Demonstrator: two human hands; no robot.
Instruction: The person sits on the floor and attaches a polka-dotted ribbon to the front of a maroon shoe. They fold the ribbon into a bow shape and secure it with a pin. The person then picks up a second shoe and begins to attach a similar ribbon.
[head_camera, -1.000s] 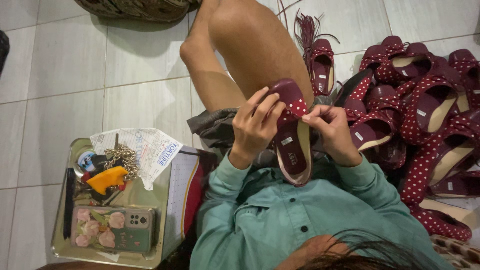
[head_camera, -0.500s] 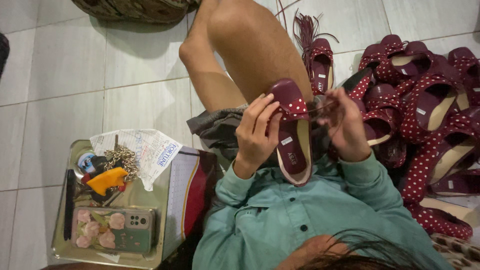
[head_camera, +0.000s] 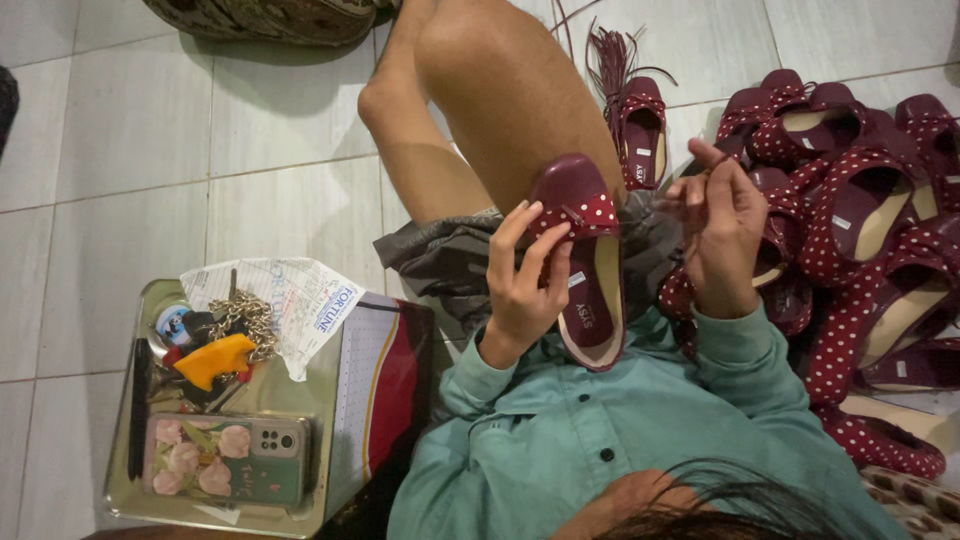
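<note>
My left hand (head_camera: 520, 290) grips a maroon flat shoe (head_camera: 598, 300) by its side and holds it over my lap, toe pointing away. A white-dotted maroon bow (head_camera: 590, 212) sits across the shoe's front, under my left fingertips. My right hand (head_camera: 725, 235) is a short way right of the shoe, thumb and fingers pinched together. A thin thread (head_camera: 650, 203) appears to run from the bow to that pinch. I cannot make out a needle.
Several matching dotted maroon shoes (head_camera: 860, 220) are piled on the tiles at right, and one shoe (head_camera: 640, 130) lies beyond my knee. At left a metal tray (head_camera: 130, 490) holds a phone (head_camera: 225, 460), chain (head_camera: 245, 315), orange object (head_camera: 213, 360) and paper (head_camera: 300, 300).
My right hand has drawn away from the bow to the right, stretching the thread. My left hand keeps its hold on the shoe, which has barely shifted.
</note>
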